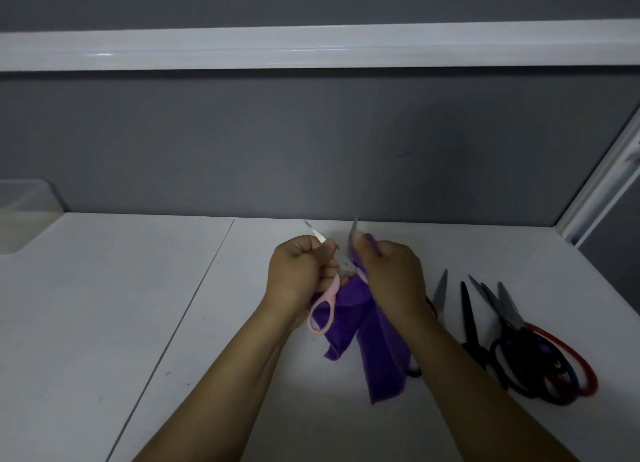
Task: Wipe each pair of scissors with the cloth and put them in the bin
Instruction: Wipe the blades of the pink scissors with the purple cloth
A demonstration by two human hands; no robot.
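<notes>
Over the middle of the white table [104, 305], my left hand [298, 274] grips a pair of pink-handled scissors [323, 309], held with the blades spread apart and pointing away from me. My right hand [391, 278] holds a purple cloth [377, 350] bunched round the right blade; the rest of the cloth hangs down to the table. Several more scissors [519, 344] with black, blue and red handles lie in a heap to the right. A clear plastic bin [20, 212] stands at the far left edge.
A grey partition wall [311, 143] with a white rail runs along the back of the table. A white frame post [602, 184] closes off the right rear corner. A seam crosses the table left of my arms.
</notes>
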